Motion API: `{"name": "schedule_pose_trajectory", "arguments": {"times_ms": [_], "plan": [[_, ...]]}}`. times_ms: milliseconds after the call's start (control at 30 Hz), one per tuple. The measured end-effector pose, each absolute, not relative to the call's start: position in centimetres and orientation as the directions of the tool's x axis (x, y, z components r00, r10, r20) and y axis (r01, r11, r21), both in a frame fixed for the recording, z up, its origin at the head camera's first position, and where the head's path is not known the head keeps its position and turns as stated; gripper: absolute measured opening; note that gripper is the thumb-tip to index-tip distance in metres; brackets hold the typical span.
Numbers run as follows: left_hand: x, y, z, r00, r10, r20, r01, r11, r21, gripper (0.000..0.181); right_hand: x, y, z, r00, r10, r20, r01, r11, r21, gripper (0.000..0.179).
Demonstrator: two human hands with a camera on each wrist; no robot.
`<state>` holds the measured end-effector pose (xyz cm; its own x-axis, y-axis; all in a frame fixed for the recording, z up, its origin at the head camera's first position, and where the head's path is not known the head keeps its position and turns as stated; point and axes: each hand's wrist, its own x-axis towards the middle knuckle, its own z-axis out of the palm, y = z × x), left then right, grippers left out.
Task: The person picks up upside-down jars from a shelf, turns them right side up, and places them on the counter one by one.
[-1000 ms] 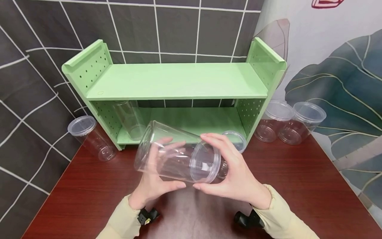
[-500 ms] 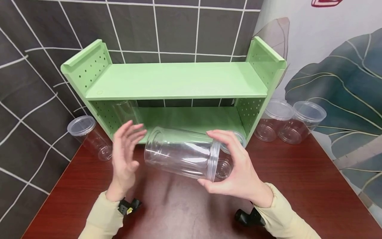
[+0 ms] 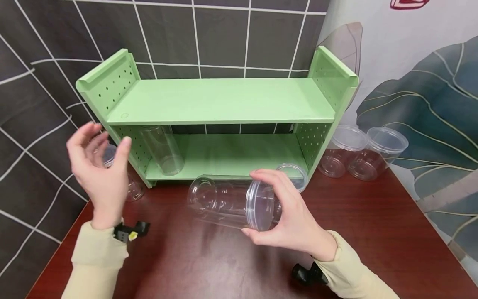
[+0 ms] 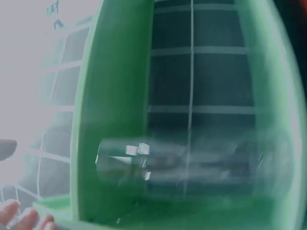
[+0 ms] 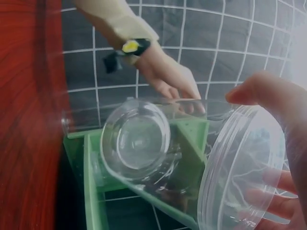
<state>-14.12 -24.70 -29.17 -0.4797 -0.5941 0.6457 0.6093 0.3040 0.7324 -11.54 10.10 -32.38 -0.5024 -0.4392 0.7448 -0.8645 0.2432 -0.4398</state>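
Observation:
My right hand [image 3: 289,216] grips a clear plastic jar [image 3: 228,205] around its lidded end. The jar lies sideways above the table, its base pointing left; in the right wrist view its round base [image 5: 139,139] faces the camera. My left hand [image 3: 101,170] is raised at the left end of the shelf, fingers curved and apart, and holds nothing. It overlaps a tall lidded jar [image 3: 134,189] standing beside the shelf, hiding most of it. Another clear jar [image 3: 164,151] stands inside the lower shelf at the left; it also shows in the left wrist view, blurred.
A green two-tier shelf [image 3: 224,101] stands at the back of the dark red table [image 3: 224,265], against a tiled wall. Two lidded jars [image 3: 349,139] stand right of it. Behind my right hand, another jar's lid [image 3: 295,174] shows at the shelf's front edge.
My left hand has let go of the sideways jar and moved left and up to the jar beside the shelf. My right hand keeps its grip, with the jar turned slightly.

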Motion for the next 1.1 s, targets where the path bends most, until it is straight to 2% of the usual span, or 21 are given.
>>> {"name": "schedule_pose_trajectory", "arguments": {"times_ms": [100, 233, 400, 600, 800, 1100], "plan": [[-15.0, -26.3, -27.9, -0.482, -0.628, 0.611, 0.492, 0.384, 0.782, 0.058, -11.5, 9.9, -32.6, -0.511, -0.454, 0.729, -0.859, 0.257, -0.443, 0.096], [-16.3, -28.0, -27.2, -0.533, -0.656, 0.534, 0.378, 0.381, 0.844, 0.057, -11.5, 9.5, -32.8, -0.516, -0.468, 0.718, -0.857, 0.265, -0.443, 0.095], [-17.4, -28.9, -27.3, -0.572, -0.675, 0.465, 0.314, 0.344, 0.885, 0.049, -11.5, 9.0, -33.0, -0.511, -0.478, 0.714, -0.859, 0.267, -0.437, 0.091], [-17.9, -29.0, -27.3, -0.528, -0.718, 0.454, 0.256, 0.375, 0.891, 0.038, -11.9, 8.4, -33.3, -0.538, -0.500, 0.679, -0.843, 0.307, -0.441, 0.091], [-17.5, -27.7, -25.8, -0.477, -0.742, 0.471, 0.239, 0.406, 0.882, 0.029, -12.8, 7.4, -33.9, -0.598, -0.532, 0.600, -0.802, 0.400, -0.444, 0.090], [-18.4, -28.6, -26.1, -0.457, -0.740, 0.494, 0.225, 0.441, 0.869, 0.026, -14.2, 5.4, -35.0, -0.691, -0.515, 0.507, -0.720, 0.548, -0.425, 0.085]]}}
